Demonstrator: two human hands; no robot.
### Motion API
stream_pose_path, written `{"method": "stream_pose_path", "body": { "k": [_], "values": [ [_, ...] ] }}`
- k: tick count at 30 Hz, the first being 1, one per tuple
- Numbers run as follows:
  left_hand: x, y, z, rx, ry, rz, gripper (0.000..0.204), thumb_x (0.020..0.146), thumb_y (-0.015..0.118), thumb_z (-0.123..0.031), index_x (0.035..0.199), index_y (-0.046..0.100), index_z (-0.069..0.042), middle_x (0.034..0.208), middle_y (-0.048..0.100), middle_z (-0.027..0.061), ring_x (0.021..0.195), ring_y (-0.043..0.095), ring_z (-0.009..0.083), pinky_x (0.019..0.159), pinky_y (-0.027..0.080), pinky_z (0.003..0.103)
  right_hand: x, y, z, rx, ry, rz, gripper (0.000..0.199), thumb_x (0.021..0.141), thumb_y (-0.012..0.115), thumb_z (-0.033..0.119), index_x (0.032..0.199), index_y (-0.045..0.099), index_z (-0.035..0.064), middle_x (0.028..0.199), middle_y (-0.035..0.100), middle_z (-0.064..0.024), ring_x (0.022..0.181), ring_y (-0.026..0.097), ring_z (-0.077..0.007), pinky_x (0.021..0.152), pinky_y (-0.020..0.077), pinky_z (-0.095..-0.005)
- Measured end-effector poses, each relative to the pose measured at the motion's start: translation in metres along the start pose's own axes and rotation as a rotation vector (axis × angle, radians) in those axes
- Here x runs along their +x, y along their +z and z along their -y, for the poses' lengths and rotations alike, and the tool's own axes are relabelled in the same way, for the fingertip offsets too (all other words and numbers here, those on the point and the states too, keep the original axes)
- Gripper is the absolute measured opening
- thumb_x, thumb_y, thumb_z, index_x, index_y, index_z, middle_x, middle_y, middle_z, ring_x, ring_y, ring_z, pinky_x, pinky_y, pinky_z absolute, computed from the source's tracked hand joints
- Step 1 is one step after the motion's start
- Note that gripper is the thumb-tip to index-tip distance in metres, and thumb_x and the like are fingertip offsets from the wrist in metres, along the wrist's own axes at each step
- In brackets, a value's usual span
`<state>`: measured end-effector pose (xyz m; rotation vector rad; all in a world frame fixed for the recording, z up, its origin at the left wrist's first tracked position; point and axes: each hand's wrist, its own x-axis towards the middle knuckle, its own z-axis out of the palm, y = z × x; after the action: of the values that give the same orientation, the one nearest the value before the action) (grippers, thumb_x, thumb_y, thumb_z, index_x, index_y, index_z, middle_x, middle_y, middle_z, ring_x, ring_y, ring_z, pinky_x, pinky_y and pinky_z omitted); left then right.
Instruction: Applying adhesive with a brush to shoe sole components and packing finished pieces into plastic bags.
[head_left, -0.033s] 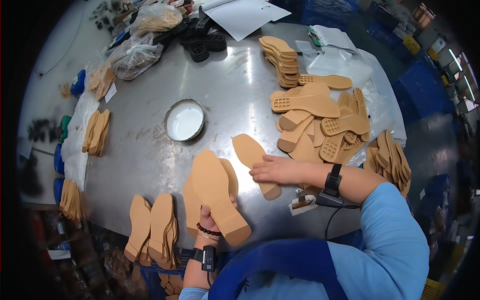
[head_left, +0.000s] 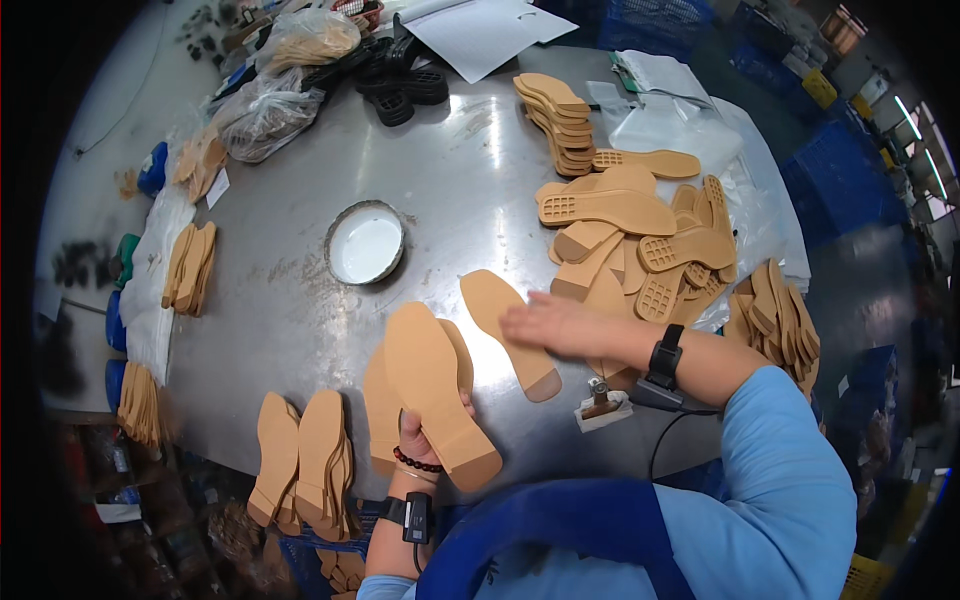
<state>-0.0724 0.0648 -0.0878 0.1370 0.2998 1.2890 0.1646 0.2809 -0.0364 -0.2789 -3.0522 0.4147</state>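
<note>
My left hand (head_left: 414, 440) is closed around the heel end of a tan shoe sole (head_left: 428, 370), toe pointing away from me. At least one more sole (head_left: 378, 410) shows behind it, partly covered. A single sole (head_left: 500, 325) lies slanted on the metal table, its darker heel end toward me. Over this sole's right edge is my right hand (head_left: 560, 325), fingers stretched out and slightly blurred, gripping nothing. I cannot tell whether the fingertips still touch the sole.
A jumbled pile of soles (head_left: 610, 215) lies at the right, with a neat stack (head_left: 555, 120) behind it. A white bowl (head_left: 366, 243) stands mid-table. Sole stacks (head_left: 322, 450) sit at the near left edge. A metal clip (head_left: 601, 402) lies below my right forearm.
My right hand has shifted slightly right and away from me across the lying sole, uncovering more of it. My left hand keeps its hold on the soles.
</note>
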Motion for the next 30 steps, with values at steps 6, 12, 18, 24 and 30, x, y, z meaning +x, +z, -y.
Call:
{"method": "stream_pose_path", "body": {
  "k": [6, 12, 18, 24, 30],
  "values": [
    [0.024, 0.006, 0.021, -0.026, -0.099, -0.030, 0.082, 0.076, 0.077, -0.049, 0.133, 0.044, 0.000, 0.121, 0.055, 0.0184, 0.108, 0.060, 0.0309, 0.090, 0.055, 0.042, 0.004, -0.018, -0.138, -0.190, 1.161, -0.208, 0.042, 0.084, 0.057, 0.009, 0.126, 0.055, 0.0069, 0.123, 0.059, -0.0116, 0.115, 0.054, -0.0310, 0.101, 0.0368, -0.0437],
    [0.026, 0.006, 0.014, 0.023, -0.054, -0.050, 0.082, 0.077, 0.074, -0.054, 0.132, 0.045, -0.001, 0.118, 0.055, 0.0168, 0.104, 0.060, 0.0283, 0.088, 0.054, 0.041, 0.005, -0.039, -0.066, -0.227, 0.380, -0.568, 0.013, 0.080, 0.055, 0.008, 0.092, 0.060, 0.0106, 0.096, 0.058, -0.0091, 0.092, 0.056, -0.0269, 0.079, 0.0428, -0.0351],
    [0.019, -0.008, -0.004, 0.058, 0.072, -0.145, 0.077, 0.080, 0.069, -0.057, 0.132, 0.046, -0.005, 0.117, 0.056, 0.0166, 0.103, 0.060, 0.0284, 0.088, 0.054, 0.041, -0.010, 0.003, 0.014, 0.216, 0.113, 0.288, 0.014, 0.081, 0.056, 0.006, 0.094, 0.059, 0.0082, 0.102, 0.062, -0.0066, 0.100, 0.060, -0.0281, 0.088, 0.0490, -0.0356],
    [0.024, -0.005, 0.006, 0.046, -0.017, -0.145, 0.074, 0.081, 0.070, -0.053, 0.132, 0.046, -0.004, 0.120, 0.057, 0.0199, 0.103, 0.062, 0.0309, 0.083, 0.058, 0.043, 0.004, -0.014, -0.095, -0.030, 0.901, 0.069, 0.077, 0.069, 0.079, 0.012, 0.137, 0.045, 0.0098, 0.139, 0.047, -0.0113, 0.137, 0.034, -0.0305, 0.113, 0.0179, -0.0603],
    [0.013, -0.001, 0.010, 0.103, 0.003, -0.146, 0.078, 0.079, 0.071, -0.054, 0.131, 0.046, -0.001, 0.116, 0.056, 0.0162, 0.101, 0.061, 0.0289, 0.084, 0.056, 0.042, -0.016, -0.028, -0.060, 0.019, 0.389, -0.349, 0.047, 0.073, 0.070, 0.012, 0.116, 0.055, 0.0061, 0.120, 0.053, -0.0136, 0.123, 0.045, -0.0299, 0.111, 0.0287, -0.0439]
  ]
}}
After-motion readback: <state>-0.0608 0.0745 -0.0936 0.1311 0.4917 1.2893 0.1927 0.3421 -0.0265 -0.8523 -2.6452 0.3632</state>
